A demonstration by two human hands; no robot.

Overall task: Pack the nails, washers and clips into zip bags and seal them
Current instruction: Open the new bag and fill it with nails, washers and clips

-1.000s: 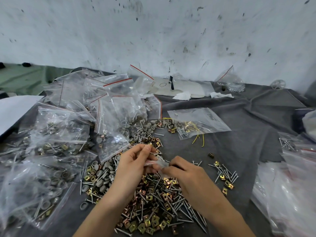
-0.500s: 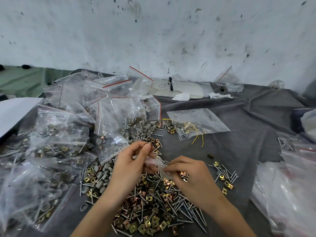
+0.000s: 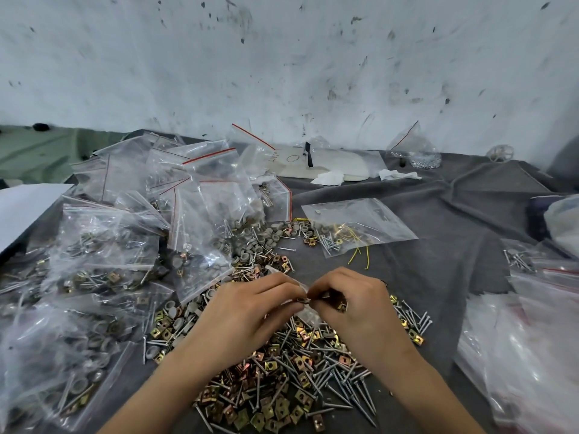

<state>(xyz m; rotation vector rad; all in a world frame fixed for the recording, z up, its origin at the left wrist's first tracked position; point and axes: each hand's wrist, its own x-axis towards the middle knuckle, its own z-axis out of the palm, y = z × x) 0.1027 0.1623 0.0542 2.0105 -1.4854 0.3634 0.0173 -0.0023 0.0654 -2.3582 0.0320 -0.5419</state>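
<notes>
At the far left we see a heap of filled zip bags (image 3: 103,245), clear plastic with red seal strips, with nails, grey washers and brass clips showing through their sides. Just right of that heap, loose grey washers (image 3: 266,236) lie scattered on the dark grey cloth (image 3: 438,245).

Near the middle, our left hand (image 3: 250,311) curls its fingers and thumb onto a small zip bag (image 3: 308,316), a crumpled clear pouch held just above the loose hardware. Our right hand (image 3: 351,302) meets it from the other side, thumb and forefinger pinched on the same bag, the fingertips of both hands almost touching. Something brass-coloured shows under the right hand's curled fingers; we cannot tell exactly what it is.

Below both hands spreads the pile of brass clips and nails (image 3: 282,380), square yellowish plates mixed with long silver shanks. Farther off, right of centre, lies a flat bag (image 3: 354,223) with screws and thin yellow wires at its mouth. A small cluster of nails and clips (image 3: 413,321) sits just right of the right hand, and more clear bags (image 3: 532,339) are heaped at the right edge.
</notes>
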